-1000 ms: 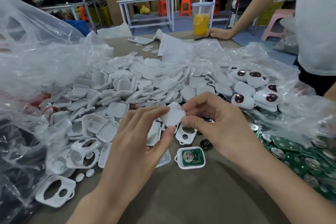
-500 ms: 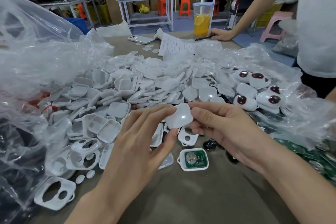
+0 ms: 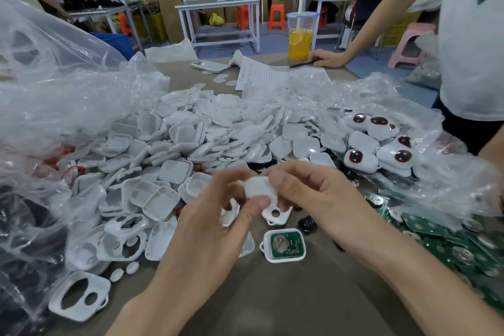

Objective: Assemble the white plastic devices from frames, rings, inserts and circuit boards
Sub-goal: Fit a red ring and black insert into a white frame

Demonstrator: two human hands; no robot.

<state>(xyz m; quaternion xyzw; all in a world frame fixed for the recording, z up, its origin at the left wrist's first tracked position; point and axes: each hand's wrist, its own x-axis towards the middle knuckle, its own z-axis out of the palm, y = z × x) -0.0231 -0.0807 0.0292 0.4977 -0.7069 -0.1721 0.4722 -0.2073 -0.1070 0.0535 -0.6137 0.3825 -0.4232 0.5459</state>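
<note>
Both my hands pinch one white plastic cover (image 3: 257, 187) above the table: my left hand (image 3: 215, 224) from the left, my right hand (image 3: 313, 199) from the right. Below them lies a white frame with a green circuit board (image 3: 285, 245) in it. A bare white frame (image 3: 276, 214) with a round hole lies just under my right fingers. A big heap of white covers (image 3: 196, 139) fills the middle of the table. Finished devices with dark red-rimmed inserts (image 3: 376, 150) sit at the right. Loose green circuit boards (image 3: 441, 243) lie at the lower right.
Crumpled clear plastic bags (image 3: 62, 95) rise at the left and over the right pile. White frames with two openings (image 3: 80, 296) lie at the lower left. Another person in a white shirt (image 3: 469, 35) stands at the right. A drink cup (image 3: 300, 35), phone (image 3: 210, 66) and paper sheet (image 3: 261, 73) sit at the far edge.
My hands have drawn the white cover slightly lower and closer together. My fingers now wrap it more, hiding most of it. The framed circuit board has stayed put.
</note>
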